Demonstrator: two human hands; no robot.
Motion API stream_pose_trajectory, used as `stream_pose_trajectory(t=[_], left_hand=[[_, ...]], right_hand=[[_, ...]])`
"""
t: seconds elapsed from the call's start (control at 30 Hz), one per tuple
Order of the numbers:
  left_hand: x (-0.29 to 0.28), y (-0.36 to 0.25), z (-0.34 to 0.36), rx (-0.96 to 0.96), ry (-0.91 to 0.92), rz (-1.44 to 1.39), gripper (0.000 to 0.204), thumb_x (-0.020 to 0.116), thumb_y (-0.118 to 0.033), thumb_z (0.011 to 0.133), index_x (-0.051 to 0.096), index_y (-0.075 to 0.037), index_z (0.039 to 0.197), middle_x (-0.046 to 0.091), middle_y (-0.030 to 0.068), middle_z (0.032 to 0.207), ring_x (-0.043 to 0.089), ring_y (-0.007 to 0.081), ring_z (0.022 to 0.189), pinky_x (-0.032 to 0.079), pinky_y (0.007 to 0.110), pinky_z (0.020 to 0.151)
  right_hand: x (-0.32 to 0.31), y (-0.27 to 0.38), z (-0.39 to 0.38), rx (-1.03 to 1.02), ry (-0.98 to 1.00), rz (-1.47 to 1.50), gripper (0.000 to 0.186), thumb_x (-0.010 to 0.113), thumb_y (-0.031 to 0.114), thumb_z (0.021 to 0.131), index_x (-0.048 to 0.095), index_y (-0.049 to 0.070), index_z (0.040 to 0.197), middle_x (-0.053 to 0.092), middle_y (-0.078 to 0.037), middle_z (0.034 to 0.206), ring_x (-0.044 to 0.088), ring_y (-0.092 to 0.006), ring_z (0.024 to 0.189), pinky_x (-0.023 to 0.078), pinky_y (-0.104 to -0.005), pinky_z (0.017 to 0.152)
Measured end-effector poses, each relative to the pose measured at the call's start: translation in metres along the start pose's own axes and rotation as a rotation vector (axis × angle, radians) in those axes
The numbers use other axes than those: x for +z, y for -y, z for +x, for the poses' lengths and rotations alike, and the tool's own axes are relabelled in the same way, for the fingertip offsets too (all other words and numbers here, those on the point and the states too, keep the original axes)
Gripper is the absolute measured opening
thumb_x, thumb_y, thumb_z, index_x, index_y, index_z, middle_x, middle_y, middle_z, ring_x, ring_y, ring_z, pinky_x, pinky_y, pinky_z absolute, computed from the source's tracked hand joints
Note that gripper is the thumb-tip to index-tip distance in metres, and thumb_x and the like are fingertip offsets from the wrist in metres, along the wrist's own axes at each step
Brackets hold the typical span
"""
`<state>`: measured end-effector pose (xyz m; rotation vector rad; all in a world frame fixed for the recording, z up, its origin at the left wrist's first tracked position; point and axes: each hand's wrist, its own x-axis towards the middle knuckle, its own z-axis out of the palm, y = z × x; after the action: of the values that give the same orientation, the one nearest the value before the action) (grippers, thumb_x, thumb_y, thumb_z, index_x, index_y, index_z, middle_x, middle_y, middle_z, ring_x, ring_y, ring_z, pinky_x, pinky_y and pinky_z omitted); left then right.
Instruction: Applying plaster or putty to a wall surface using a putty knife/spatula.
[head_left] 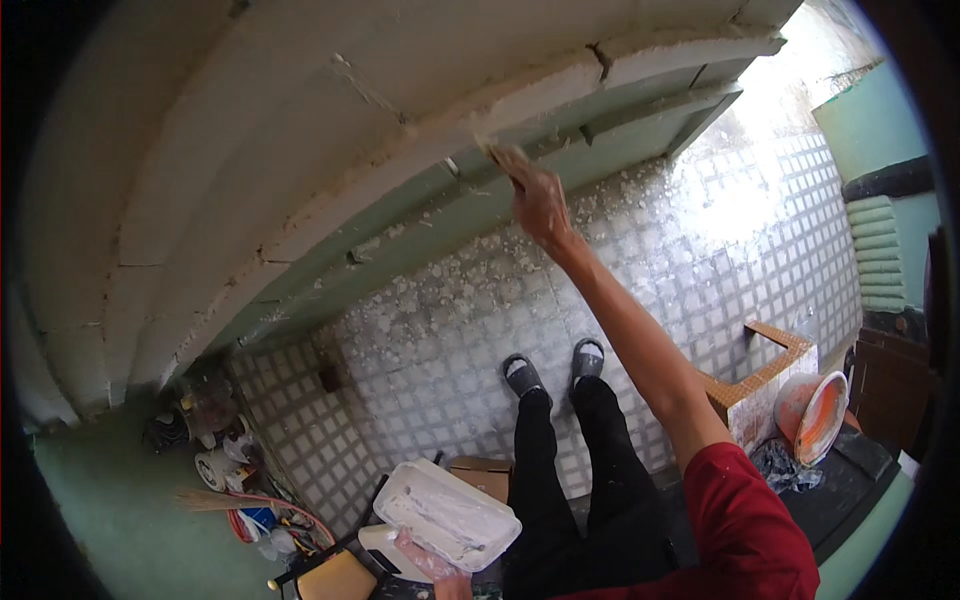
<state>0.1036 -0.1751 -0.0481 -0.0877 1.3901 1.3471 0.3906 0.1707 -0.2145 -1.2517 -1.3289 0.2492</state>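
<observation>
My right arm, in a red sleeve, reaches forward to the pale wall. In my right hand [545,210] is a small brush [508,160], closed in the fingers, its pale bristles at or close to the wall's ledge [540,95]. Whitish smears mark that hand. At the bottom edge, my left hand [440,572], partly cut off and coated in something pale, grips along the lower-left side of a white plastic tray [450,510]. White residue streaks the tray's inside. Exactly how the left fingers curl around it is hard to see.
White spatters cover the checked tile floor [440,350]. An orange-and-white bucket [810,415] stands on a dark surface at right, beside a brown-edged block [760,375]. Clutter [265,520] lies lower left, near a yellowish chair seat [335,578]. A cardboard box [482,474] sits behind the tray.
</observation>
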Motion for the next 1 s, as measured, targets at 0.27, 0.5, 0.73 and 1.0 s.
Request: stream_pose_trajectory(t=[0.27,0.5,0.73,1.0], left_hand=[[0.024,-0.016,-0.019,0.031,0.203,-0.046,0.072,0.044,-0.049,0.081,0.035,-0.009,0.141,0.042,0.0109,0.141,0.044,0.0345,0.124,0.039,0.050,0.102],[0.098,-0.039,-0.057,0.066,0.432,-0.146,0.067,0.040,-0.047,0.086,0.035,-0.010,0.142,0.044,0.0099,0.140,0.047,0.0335,0.123,0.043,0.049,0.100],[0.146,-0.044,-0.071,0.024,0.515,-0.092,0.065,0.036,-0.045,0.088,0.035,-0.007,0.141,0.045,0.0104,0.138,0.050,0.0324,0.120,0.045,0.047,0.099],[0.183,-0.051,-0.039,-0.015,0.623,-0.095,0.065,0.041,-0.047,0.088,0.035,-0.009,0.140,0.043,0.0090,0.138,0.045,0.0305,0.123,0.041,0.046,0.101]], right_hand=[[-0.197,0.046,-0.102,1.015,-0.212,1.077,0.024,0.055,0.006,0.086,0.058,0.001,0.110,0.065,-0.005,0.082,0.061,-0.0141,0.065,0.051,-0.0285,0.058],[-0.338,0.154,-0.114,1.087,-0.510,1.092,0.030,0.054,0.017,0.089,0.057,-0.002,0.112,0.066,-0.013,0.103,0.066,-0.0242,0.091,0.054,-0.0362,0.083],[-0.366,0.222,-0.083,1.017,-0.704,1.074,0.028,0.053,0.020,0.089,0.058,0.001,0.108,0.066,-0.011,0.098,0.065,-0.0232,0.086,0.053,-0.0370,0.078],[-0.333,0.267,-0.014,0.877,-0.573,1.025,0.020,0.055,0.017,0.089,0.058,0.007,0.105,0.063,-0.004,0.091,0.060,-0.0162,0.076,0.049,-0.0323,0.068]])
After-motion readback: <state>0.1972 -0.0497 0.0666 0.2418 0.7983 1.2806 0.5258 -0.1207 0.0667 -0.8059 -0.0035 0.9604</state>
